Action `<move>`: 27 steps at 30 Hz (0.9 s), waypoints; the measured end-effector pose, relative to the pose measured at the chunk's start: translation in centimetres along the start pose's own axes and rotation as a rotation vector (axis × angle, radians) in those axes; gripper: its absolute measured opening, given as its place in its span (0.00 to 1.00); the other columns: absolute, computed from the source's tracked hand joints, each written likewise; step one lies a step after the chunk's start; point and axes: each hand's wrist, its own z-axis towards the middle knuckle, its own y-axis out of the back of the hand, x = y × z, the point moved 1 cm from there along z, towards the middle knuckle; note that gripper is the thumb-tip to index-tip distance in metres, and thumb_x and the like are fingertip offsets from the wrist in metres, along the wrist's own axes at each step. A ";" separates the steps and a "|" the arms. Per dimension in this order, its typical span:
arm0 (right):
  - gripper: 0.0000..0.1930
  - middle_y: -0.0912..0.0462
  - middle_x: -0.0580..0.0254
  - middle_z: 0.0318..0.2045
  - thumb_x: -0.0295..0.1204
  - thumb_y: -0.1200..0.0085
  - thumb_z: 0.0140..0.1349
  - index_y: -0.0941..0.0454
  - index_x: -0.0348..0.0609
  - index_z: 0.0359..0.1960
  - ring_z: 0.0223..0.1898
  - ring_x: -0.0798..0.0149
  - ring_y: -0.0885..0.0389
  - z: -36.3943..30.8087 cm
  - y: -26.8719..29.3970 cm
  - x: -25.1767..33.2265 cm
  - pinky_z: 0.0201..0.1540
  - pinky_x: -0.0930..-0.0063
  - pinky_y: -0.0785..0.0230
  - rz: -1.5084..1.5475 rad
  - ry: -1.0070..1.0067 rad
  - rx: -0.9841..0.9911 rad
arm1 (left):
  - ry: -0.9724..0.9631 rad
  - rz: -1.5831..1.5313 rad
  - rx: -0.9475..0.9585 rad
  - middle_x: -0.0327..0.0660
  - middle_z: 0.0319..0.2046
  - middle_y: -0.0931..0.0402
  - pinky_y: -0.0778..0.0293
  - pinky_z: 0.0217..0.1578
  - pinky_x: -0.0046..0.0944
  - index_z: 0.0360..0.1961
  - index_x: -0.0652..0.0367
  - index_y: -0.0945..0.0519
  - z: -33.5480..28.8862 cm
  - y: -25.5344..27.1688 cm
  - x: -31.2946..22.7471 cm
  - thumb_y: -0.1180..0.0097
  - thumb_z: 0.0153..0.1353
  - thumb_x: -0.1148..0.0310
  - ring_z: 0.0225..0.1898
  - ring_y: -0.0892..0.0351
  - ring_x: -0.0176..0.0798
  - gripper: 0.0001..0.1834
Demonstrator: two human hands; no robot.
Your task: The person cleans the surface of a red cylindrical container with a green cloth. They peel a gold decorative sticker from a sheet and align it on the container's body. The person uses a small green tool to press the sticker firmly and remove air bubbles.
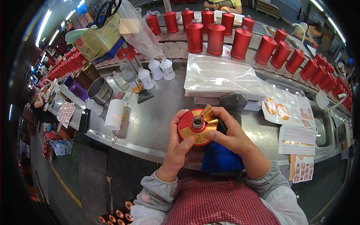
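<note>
Red bottle [184, 122] above the near edge of the tabletop [150, 125]: left hand [175, 144] clasping its side, right hand [234, 138], its grip pinching the gold label [197, 138]. From here, part looks laid flat; the curled end seems unfinished.

Strip lights [43, 29] shine over a steel workbench [159, 112] and yellow-lined green floor [73, 170]

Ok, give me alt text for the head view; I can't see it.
The left hand grips a red bottle while the right hand touches upturned gold foil near its neck. Behind lie stacked white sheets, then rows of more red bottles.
</note>
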 end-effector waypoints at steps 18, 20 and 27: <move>0.29 0.31 0.59 0.52 0.39 0.38 0.59 0.34 0.38 0.57 0.55 0.65 0.31 1.5 -1.0 0.2 0.59 0.72 0.40 0.025 -0.044 -0.021 | 0.054 -0.060 -0.046 0.45 0.62 0.40 0.44 0.65 0.40 0.69 0.59 0.51 0.9 1.1 -1.0 0.51 0.66 0.64 0.65 0.40 0.39 0.35; 0.29 0.30 0.59 0.52 0.39 0.38 0.60 0.34 0.38 0.57 0.55 0.65 0.31 1.9 -1.2 0.2 0.59 0.72 0.40 0.011 -0.031 -0.025 | 0.057 -0.063 -0.037 0.45 0.62 0.40 0.44 0.65 0.40 0.69 0.59 0.51 1.2 1.5 -1.3 0.52 0.66 0.65 0.64 0.40 0.39 0.35; 0.29 0.30 0.59 0.51 0.39 0.38 0.60 0.34 0.38 0.57 0.55 0.65 0.31 2.2 -1.4 -0.1 0.59 0.72 0.40 0.008 -0.024 -0.025 | 0.020 -0.031 -0.039 0.46 0.62 0.40 0.43 0.65 0.40 0.69 0.60 0.52 1.3 2.0 -1.0 0.48 0.63 0.65 0.64 0.39 0.40 0.38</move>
